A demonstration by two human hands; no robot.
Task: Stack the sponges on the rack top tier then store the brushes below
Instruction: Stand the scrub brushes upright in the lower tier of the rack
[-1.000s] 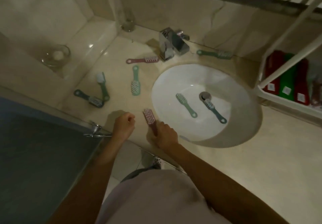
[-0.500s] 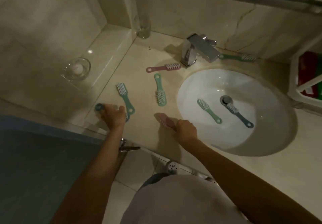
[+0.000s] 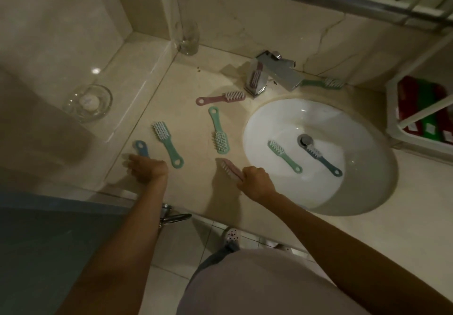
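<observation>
A: Where are the brushes?
B: Scattered over the counter (image 3: 193,74), two in the sink (image 3: 367,192); of the hands, the right hand (image 3: 256,183) grips a pink brush (image 3: 229,169); the left hand (image 3: 147,171) covers a blue brush (image 3: 142,148), its grip too blurred to tell.
A: Handling?
B: Probably light, stiff plastic; take the handle, not the bristles.

No legible text, brand or number. White labels (image 3: 430,128) on the red and green sponges (image 3: 414,96) (far right, in the rack (image 3: 391,113)) are too small to read.

Right hand (image 3: 257,185) grips pink brush (image 3: 230,170); left hand (image 3: 147,171) covers blue brush (image 3: 142,148).
</observation>
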